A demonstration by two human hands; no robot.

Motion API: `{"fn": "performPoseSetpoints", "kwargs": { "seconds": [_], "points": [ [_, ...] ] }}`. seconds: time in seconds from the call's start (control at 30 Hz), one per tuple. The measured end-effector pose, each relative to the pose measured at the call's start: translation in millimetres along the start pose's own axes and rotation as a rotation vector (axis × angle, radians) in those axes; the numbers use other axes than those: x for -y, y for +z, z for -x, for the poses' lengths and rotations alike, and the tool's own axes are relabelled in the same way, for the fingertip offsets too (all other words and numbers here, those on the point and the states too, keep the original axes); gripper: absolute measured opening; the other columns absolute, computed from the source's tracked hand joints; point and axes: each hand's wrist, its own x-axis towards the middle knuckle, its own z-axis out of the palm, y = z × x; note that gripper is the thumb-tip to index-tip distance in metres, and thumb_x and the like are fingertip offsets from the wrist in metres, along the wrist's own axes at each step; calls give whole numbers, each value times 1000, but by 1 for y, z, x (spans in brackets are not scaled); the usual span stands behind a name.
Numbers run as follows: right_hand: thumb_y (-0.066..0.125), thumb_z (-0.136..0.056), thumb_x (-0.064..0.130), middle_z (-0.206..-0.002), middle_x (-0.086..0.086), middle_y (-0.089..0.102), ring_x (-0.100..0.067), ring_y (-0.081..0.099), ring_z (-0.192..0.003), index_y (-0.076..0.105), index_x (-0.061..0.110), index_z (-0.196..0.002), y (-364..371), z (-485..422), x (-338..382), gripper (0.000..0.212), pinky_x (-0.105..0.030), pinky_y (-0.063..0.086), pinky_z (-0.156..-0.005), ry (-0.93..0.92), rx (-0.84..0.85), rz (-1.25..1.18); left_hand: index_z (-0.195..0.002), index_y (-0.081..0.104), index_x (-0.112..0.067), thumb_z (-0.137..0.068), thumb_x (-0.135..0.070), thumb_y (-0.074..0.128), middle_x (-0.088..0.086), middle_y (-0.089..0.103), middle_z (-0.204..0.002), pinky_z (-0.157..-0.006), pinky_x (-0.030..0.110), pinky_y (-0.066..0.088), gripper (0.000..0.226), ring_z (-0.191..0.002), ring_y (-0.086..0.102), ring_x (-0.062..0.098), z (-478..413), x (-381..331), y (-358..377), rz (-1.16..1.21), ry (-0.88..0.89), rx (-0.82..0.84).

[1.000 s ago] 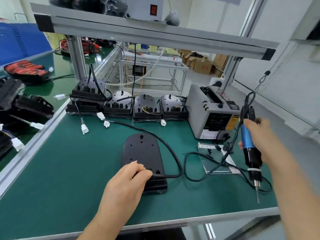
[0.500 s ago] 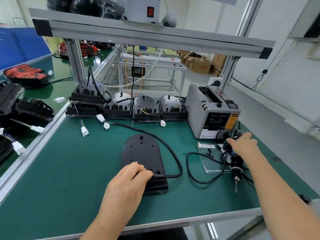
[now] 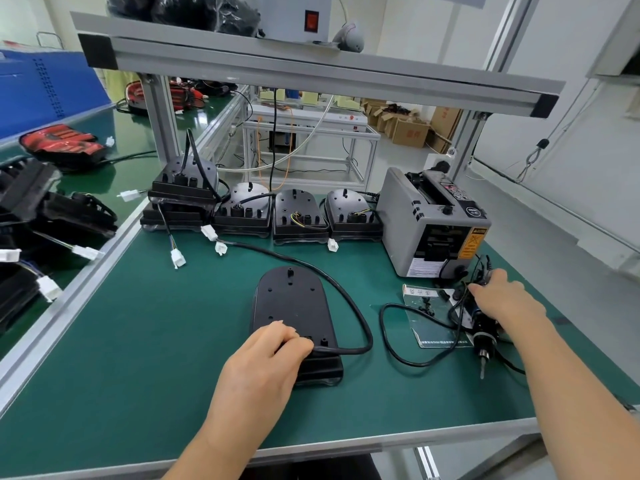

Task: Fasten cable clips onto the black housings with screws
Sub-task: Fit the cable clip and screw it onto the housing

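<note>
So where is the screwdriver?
In the head view, the screwdriver lies on the right of the table, under the right hand, just in front of the grey tape machine.

Little here reads clearly to me. At right of centre, the grey tape dispenser [image 3: 408, 216] carries a yellow-orange warning label [image 3: 471, 245] on its front: a black header strip, a crossed-out pictogram and lines of print too small to make out. Low on the same face, a white sticker [image 3: 421, 267] bears fine print that I cannot read. Its top has a round dark badge [image 3: 471, 212], illegible. Just below it, the plastic bag [image 3: 429, 327] has Chinese characters on its white header strip [image 3: 417, 292], blurred. In the upper right background, a cardboard box [image 3: 412, 132] shows red characters, also blurred.
</note>
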Motion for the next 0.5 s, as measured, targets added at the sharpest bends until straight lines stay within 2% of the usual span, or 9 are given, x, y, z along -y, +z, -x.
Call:
{"fn": "performPoseSetpoints", "kwargs": {
  "seconds": [0.13, 0.27, 0.37, 0.43, 0.5],
  "points": [
    [31, -98, 52, -146, -15, 32, -37, 43, -126, 22, 21, -144, 1, 4, -4, 57, -48, 38, -95, -29, -6, 19, -82, 70, -12, -66, 6, 80, -2, 56, -78, -58, 33, 55, 26, -70, 60, 18, -1, 1, 0, -19, 28, 5],
    [34, -96, 54, -145, -12, 34, -35, 46, -123, 27, 23, -142, -5, 12, -5, 56, -46, 40, -90, -71, -55, 30, -84, 68, -14, -68, 4, 79, -3, 56, -80, -55, 32, 53, 26, -71, 57, 15, 0, 3, 1, -5, 16, 10],
    [36, -96, 52, -141, -10, 38, -34, 46, -122, 36, 23, -138, -15, 19, -6, 51, -45, 42, -90, -116, -95, 32, -86, 66, -17, -81, -6, 69, -7, 53, -84, -56, 28, 50, 11, -74, 54, 11, 0, 4, 2, 6, 30, -10],
    [39, -96, 47, -134, -10, 45, -32, 49, -118, 46, 21, -132, -21, 27, -4, 45, -45, 46, -89, -173, -132, 18, -86, 66, -19, -88, -19, 57, -10, 51, -86, -57, 24, 47, 9, -77, 55, 9, 0, 4, 2, 33, 22, -24],
    [45, -95, 36, -113, -10, 59, -28, 58, -102, 61, 15, -113, -23, 36, 2, 32, -41, 52, -82, -281, -174, -50, -88, 67, -20, -90, -26, 51, -11, 52, -87, -58, 24, 47, 17, -79, 56, 8, 0, 5, 3, 66, 1, -27]
  ]
}}
